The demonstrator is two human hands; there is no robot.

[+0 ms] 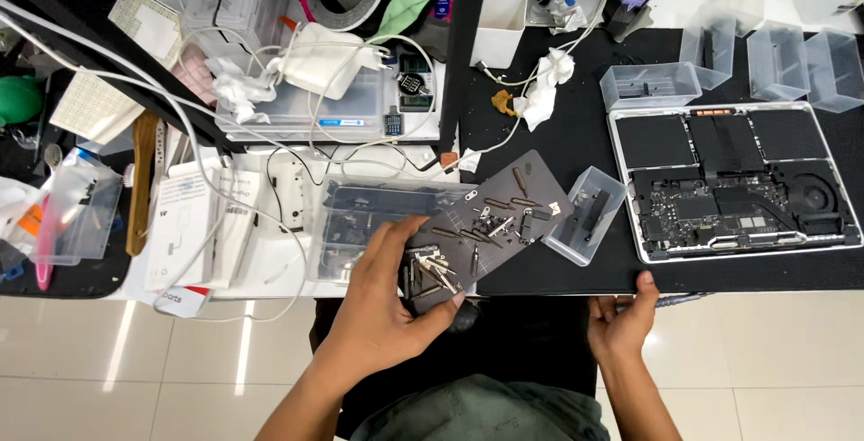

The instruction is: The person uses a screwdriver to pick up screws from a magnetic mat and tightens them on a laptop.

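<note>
Flat dark pad (504,225), small metal screws (432,265)

A black work mat (576,148) is laid on the bench; an opened laptop (733,180), clear plastic bins (650,84) and a dark parts tray (504,216) are placed on it.

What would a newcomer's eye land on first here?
Probably the opened silver laptop at right on the black mat, its boards and fan exposed. Next, the dark grey flat pad at centre, strewn with small metal screws and brackets, which the left hand grips at its near corner. The right hand rests on the table's edge.
</note>
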